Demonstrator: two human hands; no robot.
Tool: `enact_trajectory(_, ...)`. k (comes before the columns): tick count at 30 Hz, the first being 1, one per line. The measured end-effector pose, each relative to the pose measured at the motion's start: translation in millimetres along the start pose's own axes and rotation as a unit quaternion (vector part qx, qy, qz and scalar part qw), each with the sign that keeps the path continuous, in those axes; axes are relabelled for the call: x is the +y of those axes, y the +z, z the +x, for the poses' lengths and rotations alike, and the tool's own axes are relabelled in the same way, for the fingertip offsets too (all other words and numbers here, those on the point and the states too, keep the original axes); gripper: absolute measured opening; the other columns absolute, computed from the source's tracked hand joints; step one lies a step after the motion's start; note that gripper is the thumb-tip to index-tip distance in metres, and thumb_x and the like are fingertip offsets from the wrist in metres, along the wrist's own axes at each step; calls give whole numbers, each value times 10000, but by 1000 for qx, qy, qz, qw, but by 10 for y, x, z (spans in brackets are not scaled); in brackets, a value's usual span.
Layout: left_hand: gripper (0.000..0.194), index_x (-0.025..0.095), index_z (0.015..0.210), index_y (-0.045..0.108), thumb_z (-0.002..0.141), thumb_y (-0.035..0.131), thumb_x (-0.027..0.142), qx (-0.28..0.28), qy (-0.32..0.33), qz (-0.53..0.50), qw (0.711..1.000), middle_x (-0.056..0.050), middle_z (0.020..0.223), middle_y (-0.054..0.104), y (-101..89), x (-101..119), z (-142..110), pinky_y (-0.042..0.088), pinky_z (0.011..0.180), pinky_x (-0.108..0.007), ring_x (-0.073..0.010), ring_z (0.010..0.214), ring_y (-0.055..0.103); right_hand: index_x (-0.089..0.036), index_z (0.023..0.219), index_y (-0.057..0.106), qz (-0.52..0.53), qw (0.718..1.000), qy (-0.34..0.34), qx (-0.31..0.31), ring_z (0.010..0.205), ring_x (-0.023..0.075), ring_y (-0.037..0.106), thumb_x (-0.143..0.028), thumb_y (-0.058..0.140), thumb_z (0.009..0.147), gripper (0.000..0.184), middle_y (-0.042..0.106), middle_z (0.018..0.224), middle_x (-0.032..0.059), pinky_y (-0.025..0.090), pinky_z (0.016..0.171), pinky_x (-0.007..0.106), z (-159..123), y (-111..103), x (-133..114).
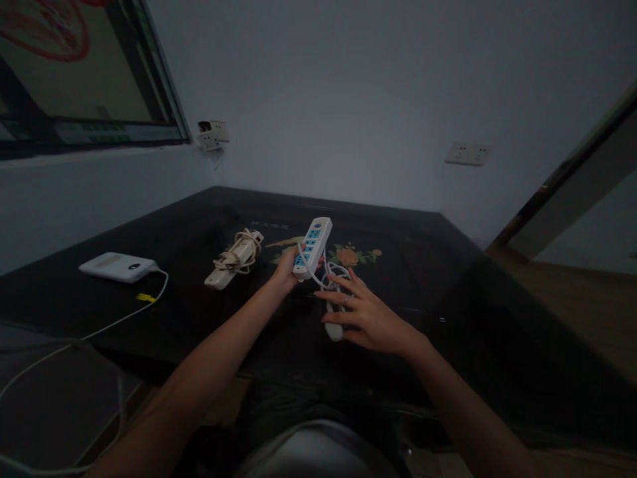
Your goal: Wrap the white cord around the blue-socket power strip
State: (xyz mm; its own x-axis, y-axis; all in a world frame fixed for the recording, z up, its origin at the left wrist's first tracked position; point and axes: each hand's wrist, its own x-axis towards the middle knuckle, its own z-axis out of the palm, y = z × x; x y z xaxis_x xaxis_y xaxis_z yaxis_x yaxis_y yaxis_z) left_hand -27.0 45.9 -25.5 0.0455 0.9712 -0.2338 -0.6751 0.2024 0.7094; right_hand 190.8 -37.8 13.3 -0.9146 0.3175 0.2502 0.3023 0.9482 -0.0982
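At power strips [321, 232], hands [371, 315] close together.

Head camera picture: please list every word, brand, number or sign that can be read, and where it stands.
No text can be read.
Table, pale characters: too blurred.
White device, dark oval: any marks too small.
Power strip in left hand: any print too small.

power strip [312, 248]: white, blue face | tabletop [398, 265]: black — orange-flower print [347, 255]
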Motion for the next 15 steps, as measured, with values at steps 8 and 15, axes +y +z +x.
enact_trajectory(8,437,36,1317,440,932,383,235,51,55,-34,997,-169,879,719,-111,178,86,570,518,-312,-222,632,698,-191,1105,642,129,979,-124,-97,1300,183,433,-334,545,878,285,682,1097,55,-60,1147,512,50,230,-389)
enact_trajectory(15,394,65,1243,505,891,481,240,48,93,4,994,-157,884,721,-123,160,83,559,524,-303,-228,643,701,-177,981,633,368,927,-68,-17,972,165,609,-389,676,777,297,654,966,51,164,1132,473,-66,122,-370)
